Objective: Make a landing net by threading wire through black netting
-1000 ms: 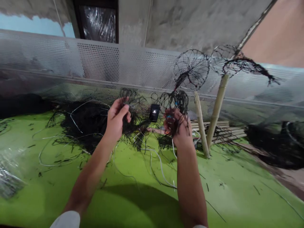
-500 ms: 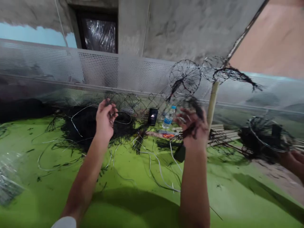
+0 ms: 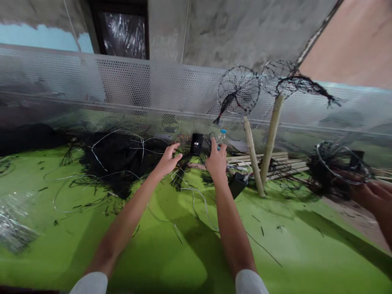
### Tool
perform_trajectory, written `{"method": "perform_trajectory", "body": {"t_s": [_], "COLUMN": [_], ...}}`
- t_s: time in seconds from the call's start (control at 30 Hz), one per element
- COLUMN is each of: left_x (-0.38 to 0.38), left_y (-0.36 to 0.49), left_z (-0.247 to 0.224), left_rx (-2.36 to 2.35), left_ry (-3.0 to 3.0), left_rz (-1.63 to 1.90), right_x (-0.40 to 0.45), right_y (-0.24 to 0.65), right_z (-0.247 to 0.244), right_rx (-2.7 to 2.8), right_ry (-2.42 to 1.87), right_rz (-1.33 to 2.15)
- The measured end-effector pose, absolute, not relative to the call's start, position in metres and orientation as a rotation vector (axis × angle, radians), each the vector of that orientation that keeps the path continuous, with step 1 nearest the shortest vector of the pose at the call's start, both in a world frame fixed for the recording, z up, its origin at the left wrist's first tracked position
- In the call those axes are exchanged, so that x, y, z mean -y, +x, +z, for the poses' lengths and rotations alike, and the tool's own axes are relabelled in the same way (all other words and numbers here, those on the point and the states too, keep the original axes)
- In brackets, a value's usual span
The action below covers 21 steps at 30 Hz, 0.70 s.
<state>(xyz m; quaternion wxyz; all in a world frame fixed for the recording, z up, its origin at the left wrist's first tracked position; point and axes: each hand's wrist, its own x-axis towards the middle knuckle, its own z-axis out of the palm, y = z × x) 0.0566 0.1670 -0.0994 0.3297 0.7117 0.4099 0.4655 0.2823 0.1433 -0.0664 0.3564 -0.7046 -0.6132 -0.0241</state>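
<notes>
The head camera looks forward, down over a green surface (image 3: 281, 261).

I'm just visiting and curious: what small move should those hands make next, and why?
Perhaps the left hand should close on the black netting heap beside it: the hand looks open, with nothing visible in it, and the heap lies close by.

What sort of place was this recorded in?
Probably a makeshift craft workspace: there's a heap of black netting on a green work surface, with bamboo poles and netted wire hoops beyond it.
</notes>
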Motion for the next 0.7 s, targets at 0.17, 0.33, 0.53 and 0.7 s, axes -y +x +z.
{"method": "perform_trajectory", "body": {"t_s": [0.17,0.33,0.53,0.7], "left_x": [-0.177,-0.181,-0.189,-0.180], "left_y": [0.069,0.071,0.076,0.083], "left_z": [-0.161,-0.193,-0.204,-0.207], "left_rx": [-1.278,-1.213,-1.192,-1.218], "left_ry": [2.243,2.570,2.737,2.795], "left_rz": [0.892,0.594,0.511,0.601], "right_x": [-0.158,-0.170,-0.208,-0.261], "right_y": [0.284,0.280,0.239,0.185], "right_z": [-0.101,-0.116,-0.108,-0.124], "right_rx": [1.830,2.000,2.379,2.701], "right_ry": [-2.206,-2.406,-2.069,-1.831], "right_rz": [-0.018,0.091,0.066,0.256]}}
